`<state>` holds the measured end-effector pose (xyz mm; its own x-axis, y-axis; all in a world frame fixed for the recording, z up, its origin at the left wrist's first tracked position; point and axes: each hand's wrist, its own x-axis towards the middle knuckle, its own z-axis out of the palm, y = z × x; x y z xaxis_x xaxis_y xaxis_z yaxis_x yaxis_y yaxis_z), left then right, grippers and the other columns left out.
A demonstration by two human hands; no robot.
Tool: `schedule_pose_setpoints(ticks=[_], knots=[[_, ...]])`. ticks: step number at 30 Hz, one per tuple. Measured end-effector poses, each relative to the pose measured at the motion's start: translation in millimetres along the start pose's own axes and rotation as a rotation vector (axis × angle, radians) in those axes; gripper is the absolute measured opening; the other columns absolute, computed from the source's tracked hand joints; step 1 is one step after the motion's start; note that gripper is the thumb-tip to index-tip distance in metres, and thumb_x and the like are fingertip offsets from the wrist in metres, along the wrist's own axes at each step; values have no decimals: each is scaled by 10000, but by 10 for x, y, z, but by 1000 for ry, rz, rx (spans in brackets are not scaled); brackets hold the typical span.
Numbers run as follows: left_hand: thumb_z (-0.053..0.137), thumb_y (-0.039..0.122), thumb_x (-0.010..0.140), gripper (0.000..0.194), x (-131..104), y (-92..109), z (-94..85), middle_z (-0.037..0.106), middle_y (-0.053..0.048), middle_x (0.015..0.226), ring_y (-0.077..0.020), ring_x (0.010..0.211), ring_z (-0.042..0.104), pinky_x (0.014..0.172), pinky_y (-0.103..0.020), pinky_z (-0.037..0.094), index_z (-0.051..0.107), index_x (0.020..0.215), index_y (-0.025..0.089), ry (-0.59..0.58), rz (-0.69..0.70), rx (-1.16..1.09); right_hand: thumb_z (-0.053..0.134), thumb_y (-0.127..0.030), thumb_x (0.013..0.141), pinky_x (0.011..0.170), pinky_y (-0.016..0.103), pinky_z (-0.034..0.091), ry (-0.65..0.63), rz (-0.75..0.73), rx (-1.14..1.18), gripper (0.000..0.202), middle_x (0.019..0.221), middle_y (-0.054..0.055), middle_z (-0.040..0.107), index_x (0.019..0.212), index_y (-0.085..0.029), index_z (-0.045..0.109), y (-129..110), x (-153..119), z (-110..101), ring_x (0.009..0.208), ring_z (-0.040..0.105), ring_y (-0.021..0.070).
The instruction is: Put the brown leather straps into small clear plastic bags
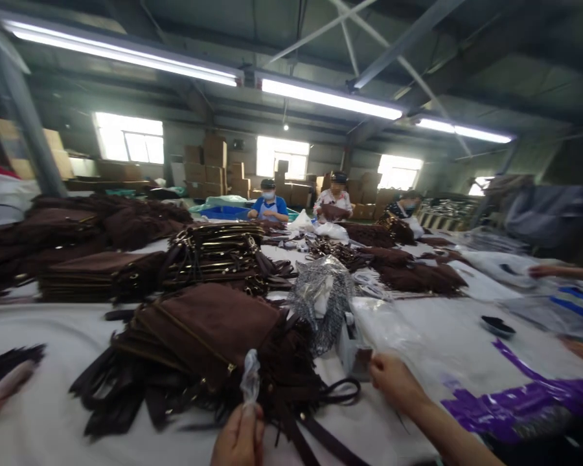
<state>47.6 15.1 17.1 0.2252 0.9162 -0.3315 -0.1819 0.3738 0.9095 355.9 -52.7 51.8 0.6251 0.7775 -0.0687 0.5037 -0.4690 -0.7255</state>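
Observation:
My left hand (238, 439) is closed in a pinch on a crumpled clear plastic wrapper (251, 375), held upright in front of the stacked bags. My right hand (396, 383) reaches in from the right, its fingers closed at the edge of a small flat brown piece (363, 355). Just behind that piece stands a small pale grey box (348, 340). Between and beyond my hands lies a stack of brown bags (218, 317) with gold zippers, fringe and dark straps. A loose strap (342, 390) loops near my right hand.
A crumpled silvery plastic bag (323, 291) stands behind the box. Purple plastic (525, 404) and a dark roll (498, 325) lie right. More bag piles (214, 252) fill the table's far side. Other people's hands show at the left (7, 391) and right (558, 272) edges; several co-workers sit opposite.

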Motion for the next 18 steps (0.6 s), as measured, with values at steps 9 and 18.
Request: schedule_pose_setpoints(ticks=[9,18], knots=[[410,444,904,340,-186,25,-85,465,38,554,-116,515,434,499,-234,326,543,715,194,104,362,411,527,-297,832,585,224,397,-670,-421,80,235,625,10,668,688,-190,677,-1092,-767,555,604,564,141],[332,297,949,309,-265,53,-190,621,-48,717,-171,648,556,595,-272,368,557,757,204,165,524,681,543,-231,713,437,223,254,-663,-558,-163,232,458,-43,469,490,-167,559,-1747,-656,1275,461,395,84]])
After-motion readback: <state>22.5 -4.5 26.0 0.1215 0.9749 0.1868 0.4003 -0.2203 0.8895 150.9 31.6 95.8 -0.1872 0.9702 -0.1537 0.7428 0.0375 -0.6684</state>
